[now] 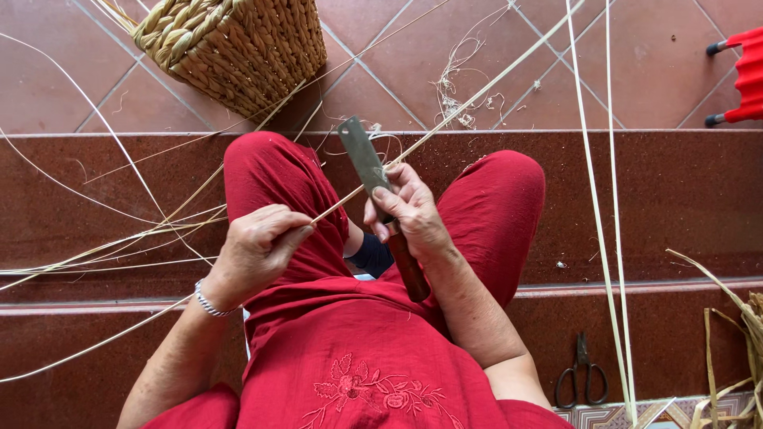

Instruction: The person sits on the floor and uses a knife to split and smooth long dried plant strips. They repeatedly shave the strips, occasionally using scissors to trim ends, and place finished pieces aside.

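My right hand (409, 208) grips the wooden handle of a flat-bladed knife (364, 157), blade pointing away from me. A long pale cane strip (477, 95) runs from the upper right down across the blade to my left hand (258, 246), which pinches its near end between thumb and fingers. The thumb of my right hand presses the strip against the blade. Both hands are above my knees, which are clad in red trousers (270, 175).
A woven basket (230, 48) stands on the tiled floor at upper left. Loose cane strips (95, 246) lie at left, and two long strips (604, 238) at right. Black scissors (582, 373) lie on the step at lower right. A red stool (743, 75) at the right edge.
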